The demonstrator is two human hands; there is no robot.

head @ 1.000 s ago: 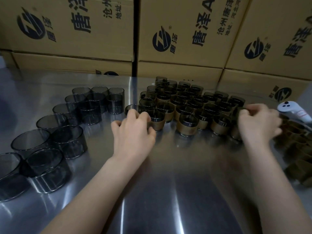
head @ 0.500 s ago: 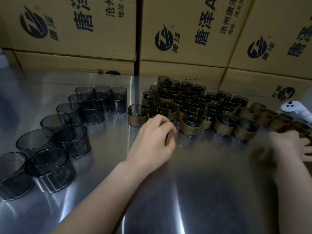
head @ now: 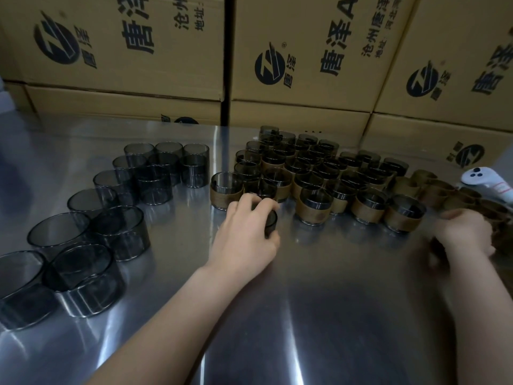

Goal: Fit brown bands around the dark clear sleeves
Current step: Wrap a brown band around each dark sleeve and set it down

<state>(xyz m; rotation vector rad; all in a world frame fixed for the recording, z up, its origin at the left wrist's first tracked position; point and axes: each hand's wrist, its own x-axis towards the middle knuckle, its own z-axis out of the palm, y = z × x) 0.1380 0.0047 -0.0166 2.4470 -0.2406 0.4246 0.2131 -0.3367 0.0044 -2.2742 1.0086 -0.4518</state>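
Head view, banding station. Compared with the frames a moment earlier, the left hand (head: 244,234) has drawn back from the front row of finished pieces and now curls around a single bare dark sleeve (head: 270,223), lifted or tipped just in front of the banded sleeves (head: 313,204). The right hand (head: 466,232) has travelled from that same row out to the loose brown bands (head: 433,190) heaped at the right. The shift suggests one unit is complete and the next cycle has begun: sleeve in one hand, band being fetched with the other.

The left hand's fingers are closed on the sleeve's rim and wall. The right hand is loosely curled at the near edge of the band heap; whether it has a band in its grasp cannot be told.

The unbanded sleeves (head: 116,234) stand in a curved double row on the table (head: 305,315), well to the left of both hands. A white controller (head: 488,182) lies beyond the bands; cardboard boxes (head: 305,65) back the scene.
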